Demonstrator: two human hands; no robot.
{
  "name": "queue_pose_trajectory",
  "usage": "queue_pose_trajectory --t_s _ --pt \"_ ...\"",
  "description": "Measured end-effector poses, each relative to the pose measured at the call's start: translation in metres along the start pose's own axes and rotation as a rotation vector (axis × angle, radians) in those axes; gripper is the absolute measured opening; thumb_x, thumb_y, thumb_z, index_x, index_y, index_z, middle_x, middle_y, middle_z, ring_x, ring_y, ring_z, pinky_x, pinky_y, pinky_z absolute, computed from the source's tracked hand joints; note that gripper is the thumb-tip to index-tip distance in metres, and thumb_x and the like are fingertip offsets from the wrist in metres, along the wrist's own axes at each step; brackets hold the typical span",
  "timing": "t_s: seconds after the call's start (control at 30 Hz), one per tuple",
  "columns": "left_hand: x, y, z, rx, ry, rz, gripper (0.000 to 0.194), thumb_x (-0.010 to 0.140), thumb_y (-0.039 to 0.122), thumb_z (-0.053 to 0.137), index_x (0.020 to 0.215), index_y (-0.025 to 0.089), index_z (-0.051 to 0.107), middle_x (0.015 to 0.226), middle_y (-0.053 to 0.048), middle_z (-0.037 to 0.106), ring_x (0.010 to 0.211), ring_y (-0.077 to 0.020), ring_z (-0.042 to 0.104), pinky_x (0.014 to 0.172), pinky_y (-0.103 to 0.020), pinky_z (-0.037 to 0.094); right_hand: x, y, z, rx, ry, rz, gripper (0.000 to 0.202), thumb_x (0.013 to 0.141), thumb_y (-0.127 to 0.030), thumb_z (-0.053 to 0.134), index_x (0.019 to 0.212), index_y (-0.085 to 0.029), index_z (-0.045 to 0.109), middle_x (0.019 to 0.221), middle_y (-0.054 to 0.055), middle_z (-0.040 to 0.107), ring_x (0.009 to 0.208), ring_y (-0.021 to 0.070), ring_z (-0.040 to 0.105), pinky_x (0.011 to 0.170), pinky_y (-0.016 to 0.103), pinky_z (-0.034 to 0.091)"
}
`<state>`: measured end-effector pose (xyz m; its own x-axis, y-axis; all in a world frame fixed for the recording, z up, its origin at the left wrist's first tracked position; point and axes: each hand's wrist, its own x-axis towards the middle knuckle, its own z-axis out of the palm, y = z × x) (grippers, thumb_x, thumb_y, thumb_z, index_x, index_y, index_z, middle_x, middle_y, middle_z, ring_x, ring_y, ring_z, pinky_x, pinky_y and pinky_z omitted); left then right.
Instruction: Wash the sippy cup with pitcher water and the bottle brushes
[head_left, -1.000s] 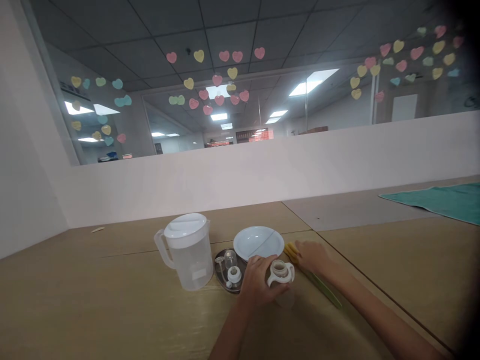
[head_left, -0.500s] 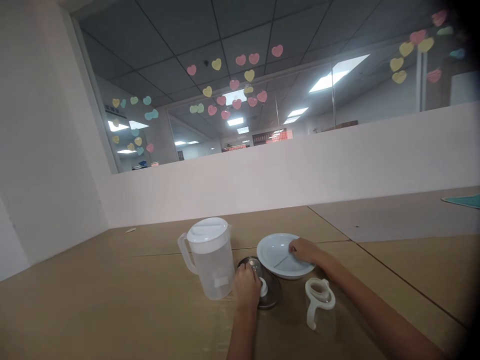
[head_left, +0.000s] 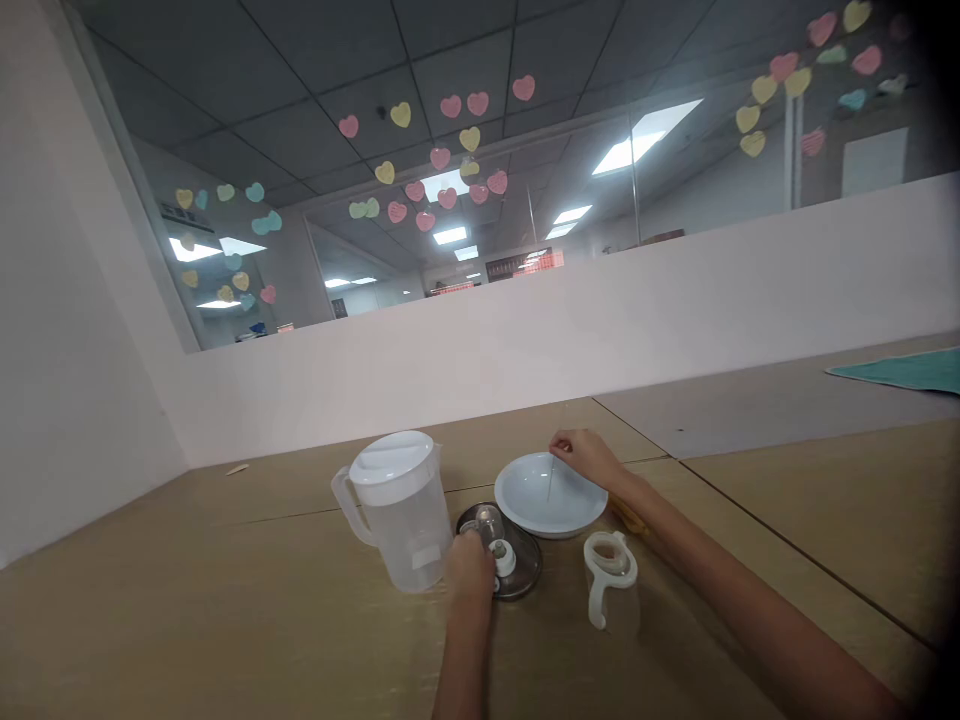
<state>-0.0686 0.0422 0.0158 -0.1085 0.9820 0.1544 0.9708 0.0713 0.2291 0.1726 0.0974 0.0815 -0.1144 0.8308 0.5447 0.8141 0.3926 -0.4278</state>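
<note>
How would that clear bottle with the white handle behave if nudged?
The bottle may tip, standing upright and narrow. Its see-through body looks plastic, so it's probably light. The white handle sticks out, likely checking any roll.

The bare left hand (head_left: 469, 572), slightly blurred, has curled fingers (head_left: 471, 547); the left forearm (head_left: 462, 660) rises nearly straight from below. The bare right hand (head_left: 588, 456), farther forward, is pinching with its fingertips (head_left: 557, 447); the right forearm (head_left: 724, 570) slants from lower right.

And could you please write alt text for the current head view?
Right hand pinching a thin stick at a pale bowl; left hand at a metal tray of small parts. A lidded pitcher and handled bottle stand nearby.
</note>
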Motion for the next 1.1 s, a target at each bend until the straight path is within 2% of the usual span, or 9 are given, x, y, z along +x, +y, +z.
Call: queue_pose_trajectory --t_s 0.1,0.2,0.3,0.37,0.47,0.6,0.67,0.87,1.1 --pt "-0.002 0.003 -0.007 0.002 0.121 -0.003 0.025 0.085 0.017 0.040 0.085 0.015 0.065 0.088 -0.015 0.067 0.083 -0.0243 0.064 0.065 -0.029 0.044 0.002 -0.011 -0.015 0.138 0.148 0.000 0.014 0.075 -0.022 0.052 0.076 -0.019 0.065 0.076 0.003 0.069 0.073 0.0153 0.063 0.066 0.023 0.043" --pt "-0.006 0.010 -0.019 -0.073 0.291 0.018 0.025 0.086 0.019 0.039 0.086 0.017 0.064 0.086 -0.012 0.068 0.078 -0.0220 0.065 0.063 -0.027 0.043 0.001 -0.021 -0.028 0.218 0.208 0.002 0.011 0.075 -0.022 0.052 0.076 -0.019 0.062 0.072 0.002 0.068 0.068 0.0145 0.063 0.061 0.023 0.043" --pt "-0.008 0.022 -0.030 -0.301 0.430 0.092 0.020 0.085 0.021 0.041 0.090 0.017 0.061 0.086 -0.009 0.069 0.078 -0.0201 0.065 0.064 -0.025 0.043 -0.002 -0.030 -0.040 0.268 0.239 -0.013 0.006 0.075 -0.022 0.051 0.078 -0.020 0.055 0.069 0.001 0.066 0.062 0.0131 0.061 0.058 0.022 0.042" --pt "-0.008 0.031 -0.032 -0.557 0.460 0.174 0.016 0.084 0.023 0.045 0.091 0.018 0.058 0.085 -0.007 0.069 0.080 -0.0190 0.065 0.066 -0.025 0.044 -0.005 -0.037 -0.047 0.307 0.264 -0.027 0.007 0.076 -0.023 0.050 0.083 -0.021 0.051 0.070 0.000 0.065 0.059 0.0125 0.060 0.057 0.023 0.042" --pt "-0.003 0.046 -0.031 -0.865 0.396 0.346 0.017 0.081 0.029 0.049 0.092 0.018 0.057 0.088 -0.006 0.068 0.082 -0.0186 0.064 0.071 -0.026 0.046 -0.010 -0.048 -0.056 0.367 0.279 -0.064 0.018 0.079 -0.023 0.046 0.096 -0.021 0.047 0.072 0.000 0.065 0.060 0.0123 0.060 0.059 0.024 0.044" --pt "-0.001 0.062 -0.020 -0.936 0.276 0.531 0.022 0.082 0.033 0.050 0.091 0.018 0.063 0.092 -0.006 0.068 0.087 -0.0200 0.062 0.077 -0.028 0.044 -0.019 -0.065 -0.070 0.419 0.261 -0.135 0.026 0.082 -0.024 0.043 0.107 -0.020 0.051 0.079 0.002 0.066 0.071 0.0127 0.061 0.067 0.025 0.045" --pt "-0.005 0.066 -0.014 -0.937 0.236 0.564 0.023 0.083 0.034 0.049 0.089 0.017 0.064 0.089 -0.005 0.068 0.085 -0.0198 0.061 0.075 -0.027 0.043 -0.026 -0.074 -0.077 0.442 0.215 -0.137 0.023 0.086 -0.031 0.041 0.096 -0.019 0.058 0.080 0.003 0.065 0.071 0.0127 0.060 0.067 0.024 0.044" --pt "-0.021 0.065 0.004 -0.925 0.185 0.581 0.025 0.086 0.033 0.046 0.094 0.017 0.063 0.093 -0.005 0.068 0.082 -0.0183 0.059 0.074 -0.025 0.041 -0.044 -0.096 -0.083 0.453 -0.035 -0.128 0.059 0.090 -0.053 0.024 0.057 -0.016 0.056 0.056 0.001 0.057 0.055 0.0114 0.054 0.060 0.024 0.038" --pt "-0.021 0.066 0.011 -1.077 0.138 0.514 0.028 0.084 0.036 0.048 0.097 0.017 0.064 0.093 -0.006 0.068 0.083 -0.0195 0.061 0.073 -0.025 0.043 -0.043 -0.101 -0.067 0.281 -0.175 -0.104 0.063 0.089 -0.056 0.021 0.048 -0.017 0.049 0.046 0.001 0.050 0.044 0.0098 0.046 0.056 0.025 0.034"
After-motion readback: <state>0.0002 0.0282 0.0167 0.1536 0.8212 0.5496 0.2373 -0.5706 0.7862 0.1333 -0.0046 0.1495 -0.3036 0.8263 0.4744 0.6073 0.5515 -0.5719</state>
